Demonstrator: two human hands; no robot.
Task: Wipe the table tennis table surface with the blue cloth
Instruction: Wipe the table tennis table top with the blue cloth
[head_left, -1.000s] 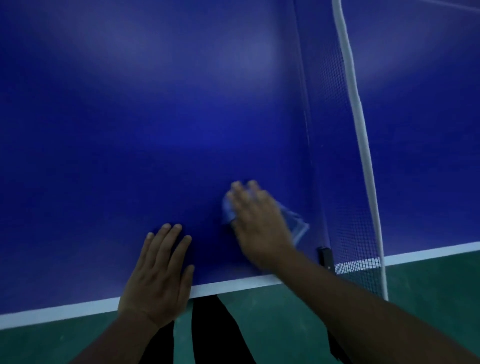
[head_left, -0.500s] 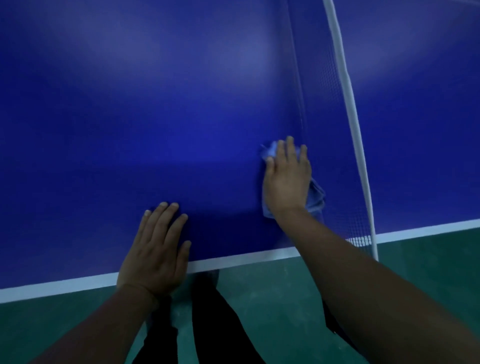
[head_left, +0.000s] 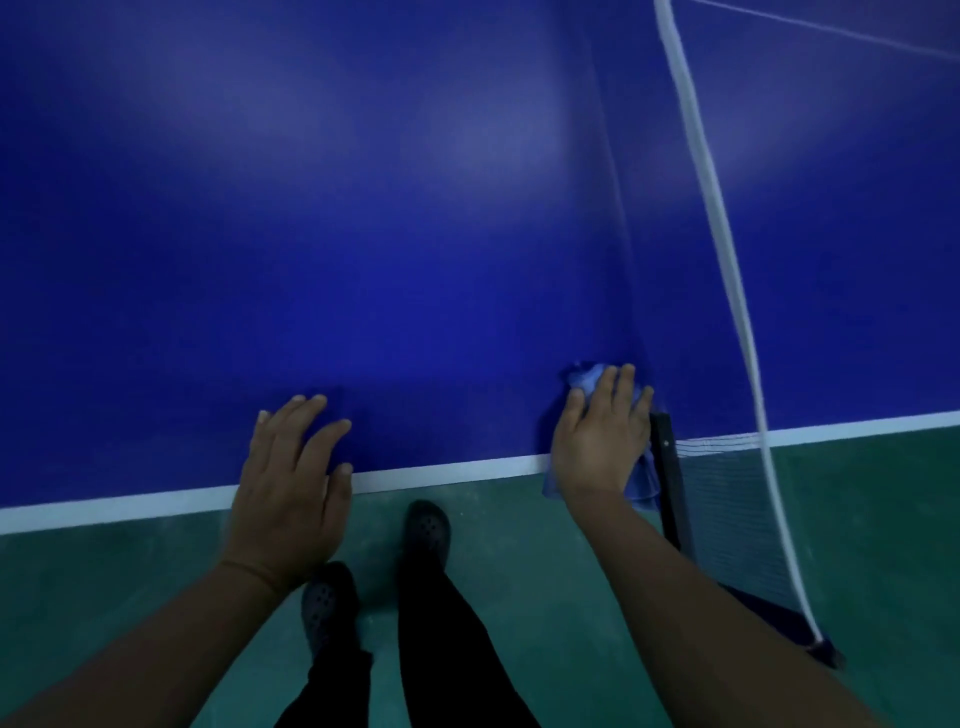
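Big blue tabletop fills most of the view, shiny enough to catch a few soft light patches, with a white line running along the near edge. Below that is the green floor.

On the right side the net crosses the tabletop, its white top tape running from the top of the view down past the near edge. The net sticks out over the floor, and a black post holds it right at the edge of the tabletop.

The person's black trouser legs and two dark clog-type shoes show on the floor between the arms.

Left hand lies flat at the near edge, fingers straight and a bit spread, palm over the white line, holding nothing.

Right hand is flat too, fingers straight and close together, pressing down on the cloth. It sits at the near edge just beside the net post, close enough that I can't tell if the little finger touches the net.

The cloth is light blue and scrunched up under that right hand. One bit pokes out past the fingertips on the tabletop, and the rest hangs off the near edge below the wrist, right next to the post.
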